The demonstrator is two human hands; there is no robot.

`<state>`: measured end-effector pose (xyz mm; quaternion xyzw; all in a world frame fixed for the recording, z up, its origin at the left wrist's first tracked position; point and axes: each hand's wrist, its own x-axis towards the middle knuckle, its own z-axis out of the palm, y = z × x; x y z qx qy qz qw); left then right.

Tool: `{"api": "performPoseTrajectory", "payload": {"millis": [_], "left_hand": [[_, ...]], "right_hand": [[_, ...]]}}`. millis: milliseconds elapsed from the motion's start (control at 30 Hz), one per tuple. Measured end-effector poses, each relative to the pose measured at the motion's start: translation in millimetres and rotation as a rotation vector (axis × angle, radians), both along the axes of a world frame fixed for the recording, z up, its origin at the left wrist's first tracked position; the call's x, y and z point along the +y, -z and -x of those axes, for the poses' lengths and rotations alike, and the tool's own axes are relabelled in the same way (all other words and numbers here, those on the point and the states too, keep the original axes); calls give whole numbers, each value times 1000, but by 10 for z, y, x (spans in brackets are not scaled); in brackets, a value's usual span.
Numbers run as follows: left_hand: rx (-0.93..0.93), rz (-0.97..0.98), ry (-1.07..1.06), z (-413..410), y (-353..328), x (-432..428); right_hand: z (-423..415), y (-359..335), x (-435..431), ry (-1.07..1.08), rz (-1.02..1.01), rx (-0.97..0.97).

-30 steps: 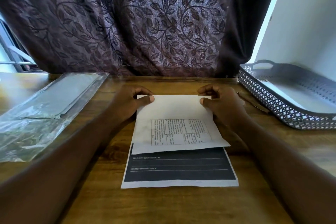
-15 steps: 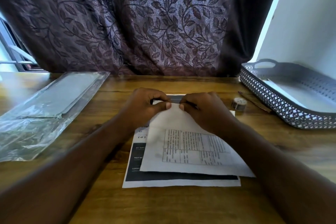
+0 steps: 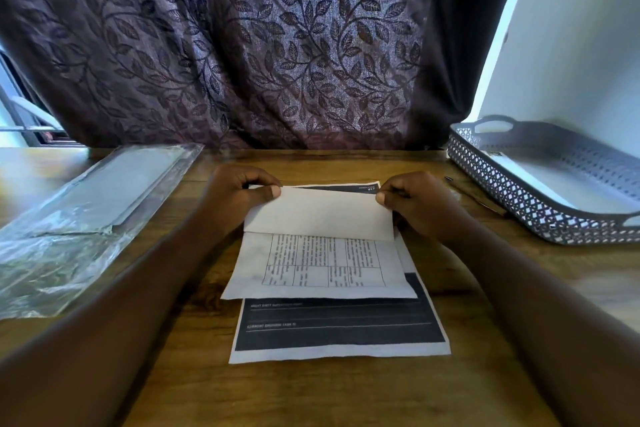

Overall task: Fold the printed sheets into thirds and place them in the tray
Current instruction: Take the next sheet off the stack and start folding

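Observation:
A white sheet (image 3: 322,267) with a faint printed table lies in the middle of the wooden table, on top of a dark printed sheet (image 3: 339,326). Its far part is turned over towards me as a blank flap. My left hand (image 3: 239,198) pinches the flap's far left corner, and my right hand (image 3: 415,204) pinches its far right corner. The grey lattice tray (image 3: 512,191) stands at the right, with white paper lying inside it.
A clear plastic sleeve (image 3: 86,218) with paper in it lies on the table at the left. A thin pen (image 3: 474,194) rests between my right hand and the tray. A leaf-patterned curtain (image 3: 259,45) hangs behind the table.
My hands moved apart from the middle of the sheet's far edge to its two far corners. The far part of the top sheet now lies folded over towards me.

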<state>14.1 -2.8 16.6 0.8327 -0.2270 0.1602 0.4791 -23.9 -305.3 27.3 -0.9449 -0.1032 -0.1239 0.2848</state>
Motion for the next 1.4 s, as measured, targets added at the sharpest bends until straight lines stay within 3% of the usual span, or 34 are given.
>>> {"api": "performPoseTrajectory", "payload": {"millis": [100,267,500,633,800,1267,1333,1400], "left_hand": [[12,-27,-4,33,-8,-3],[-385,-465,-197,75,18,-84],[-532,-805,-304,309,-187,-308],[-403,-674,-120,456,-223,-520],[-466,-567,-101,487,-169,-544],[-471,-594,-200,199,-146,-157],[-482,-555,-256,202,-139,-113],[-367,-446,-284,198,-129,-98]], "right_hand": [[-11,15,-14,7,-39,9],[30,14,80,21,-25,-85],[159,-45,360,-86,-48,-325],[227,-25,481,-172,-91,-453],[231,-17,513,-239,-141,-514],[67,-2,105,6,-286,-320],[34,17,19,46,-325,-288],[18,31,-43,80,-351,-260]]}}
